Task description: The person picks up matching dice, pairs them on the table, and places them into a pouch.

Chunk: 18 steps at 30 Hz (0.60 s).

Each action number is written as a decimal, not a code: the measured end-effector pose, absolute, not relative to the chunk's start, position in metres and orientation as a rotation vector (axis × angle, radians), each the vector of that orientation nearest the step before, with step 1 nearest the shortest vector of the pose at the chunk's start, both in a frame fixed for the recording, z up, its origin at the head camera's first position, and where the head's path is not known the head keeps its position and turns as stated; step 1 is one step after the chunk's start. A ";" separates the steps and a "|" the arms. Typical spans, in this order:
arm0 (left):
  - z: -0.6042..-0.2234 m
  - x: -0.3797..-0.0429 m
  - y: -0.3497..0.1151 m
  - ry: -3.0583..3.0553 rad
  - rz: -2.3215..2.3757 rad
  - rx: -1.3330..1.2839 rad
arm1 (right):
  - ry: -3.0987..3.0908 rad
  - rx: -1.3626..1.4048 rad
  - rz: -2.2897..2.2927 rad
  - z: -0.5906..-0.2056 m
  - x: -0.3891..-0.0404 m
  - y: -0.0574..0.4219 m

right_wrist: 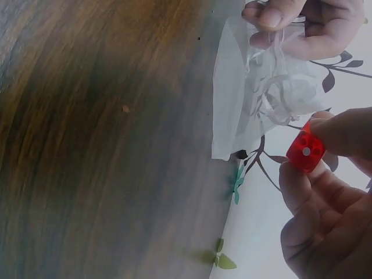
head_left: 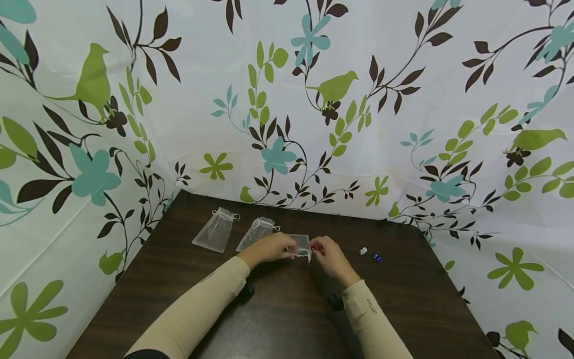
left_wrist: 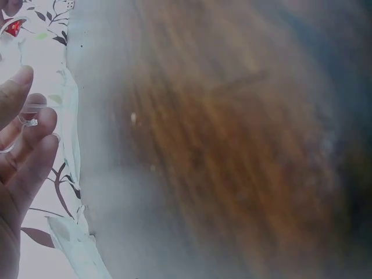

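Note:
A sheer white drawstring pouch (head_left: 302, 243) is held above the table between my hands. My left hand (head_left: 274, 248) pinches its gathered mouth, and the clear drawstring (left_wrist: 29, 122) runs between thumb and fingers in the left wrist view. Opposite it, my right hand (head_left: 331, 256) pinches a translucent red die (right_wrist: 306, 150) between thumb and fingers. One white pip faces the right wrist camera. The die is beside the pouch's drawstring loop, outside the sheer fabric (right_wrist: 229, 87).
Two more sheer pouches, one at far left (head_left: 217, 232) and one nearer my left hand (head_left: 254, 234), lie flat on the dark wooden table (head_left: 287, 309). To the right sit a clear die (head_left: 363, 251) and a blue die (head_left: 377, 258). A patterned curtain (head_left: 385, 134) borders the table's back and sides.

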<state>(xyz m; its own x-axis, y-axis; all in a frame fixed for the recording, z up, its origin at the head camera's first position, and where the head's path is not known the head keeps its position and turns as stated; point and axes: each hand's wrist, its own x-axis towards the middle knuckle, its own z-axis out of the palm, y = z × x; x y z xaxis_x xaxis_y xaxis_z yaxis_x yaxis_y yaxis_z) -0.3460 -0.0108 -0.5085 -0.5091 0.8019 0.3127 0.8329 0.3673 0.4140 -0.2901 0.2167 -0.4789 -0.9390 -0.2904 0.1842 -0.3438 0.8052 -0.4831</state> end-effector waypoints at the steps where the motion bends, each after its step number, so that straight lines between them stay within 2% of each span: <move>1: -0.508 -0.346 -0.011 -2.549 -0.828 -1.528 | -2.893 0.502 0.810 -0.478 -0.290 0.216; 18: -0.510 -0.345 -0.010 -2.578 -0.806 -1.510 | -2.804 0.621 0.855 -0.472 -0.283 0.206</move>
